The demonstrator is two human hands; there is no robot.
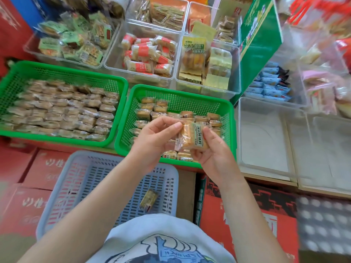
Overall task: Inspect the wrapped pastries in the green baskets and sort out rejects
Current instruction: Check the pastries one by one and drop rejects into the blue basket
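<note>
- Left green basket (pixel 62 103), mid-left of frame: packed full; easy to confuse checked with unchecked.
- Blue-grey basket (pixel 106 188), lower centre: lone packet (pixel 148 200); reject could miss it.
- Left hand (pixel 154 138), right hand (pixel 213 155): fingers pinching wrapped pastry (pixel 191 138) above right green basket (pixel 175 126), centre frame; loose pinch, wrapper could slip.

Red printed cartons (pixel 43 168) form the lower surface, laid side by side, with one darker red-and-black carton (pixel 247 209) at right and a bare brown cardboard strip (pixel 187 194) between them. Behind stand clear plastic bins (pixel 141 54) of assorted wrapped snacks, a tall green printed box (pixel 260 46) upright beside them, and two clear bins (pixel 266 137) at right on a pale wooden ledge (pixel 269 178). Lighting is even and bright with soft shadows; no wall, window or floor is identifiable.
</note>
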